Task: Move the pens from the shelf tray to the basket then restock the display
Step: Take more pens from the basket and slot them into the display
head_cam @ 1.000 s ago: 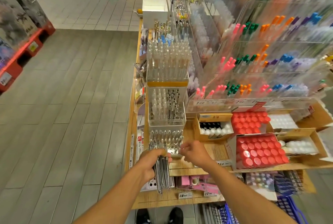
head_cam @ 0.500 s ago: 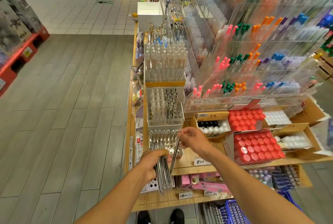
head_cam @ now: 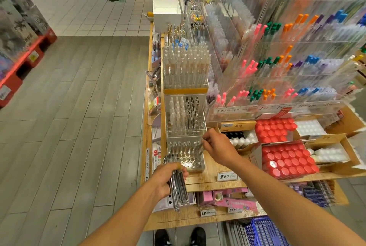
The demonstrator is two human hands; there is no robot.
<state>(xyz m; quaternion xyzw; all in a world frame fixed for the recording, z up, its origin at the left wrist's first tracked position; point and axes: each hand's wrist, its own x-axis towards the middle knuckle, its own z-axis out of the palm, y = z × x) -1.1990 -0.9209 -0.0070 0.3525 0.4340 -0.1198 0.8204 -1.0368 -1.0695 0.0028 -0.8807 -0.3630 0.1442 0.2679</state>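
We grip a bundle of silver pens [head_cam: 178, 188] in our curled left hand [head_cam: 166, 180]; our right hand [head_cam: 216, 144] fingers pinch one pen at the clear acrylic holed tray [head_cam: 186, 158].

Basket [head_cam: 265, 232] seemingly below shelf [head_cam: 210, 181]

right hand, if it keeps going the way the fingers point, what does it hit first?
Likely the clear pen tray: the right hand pinches a pen aimed left and down at its front slots. Depth is unclear from one view.
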